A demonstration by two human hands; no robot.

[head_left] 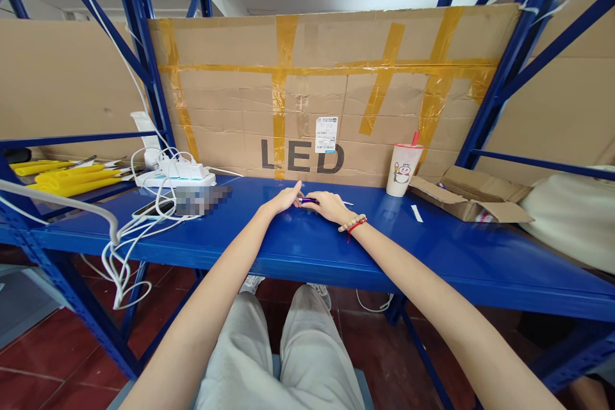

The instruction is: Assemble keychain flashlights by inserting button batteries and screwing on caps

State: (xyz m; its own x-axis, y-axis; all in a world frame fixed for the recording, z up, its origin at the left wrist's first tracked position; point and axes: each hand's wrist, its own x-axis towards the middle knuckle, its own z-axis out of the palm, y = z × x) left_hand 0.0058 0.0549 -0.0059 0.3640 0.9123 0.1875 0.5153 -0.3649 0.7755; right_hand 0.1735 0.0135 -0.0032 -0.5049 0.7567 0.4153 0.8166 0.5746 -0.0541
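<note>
the slim item [308, 200] is purple, the table [307, 243] blue, the straw [416, 138] red.

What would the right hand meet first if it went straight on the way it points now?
Past the slim purple item at the tip of the right hand, most likely the left hand, close ahead. Whether the two hands touch is hard to tell.

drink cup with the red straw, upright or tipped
Upright: the drink cup stands base-down on the blue tabletop, its red straw pointing up.
</note>
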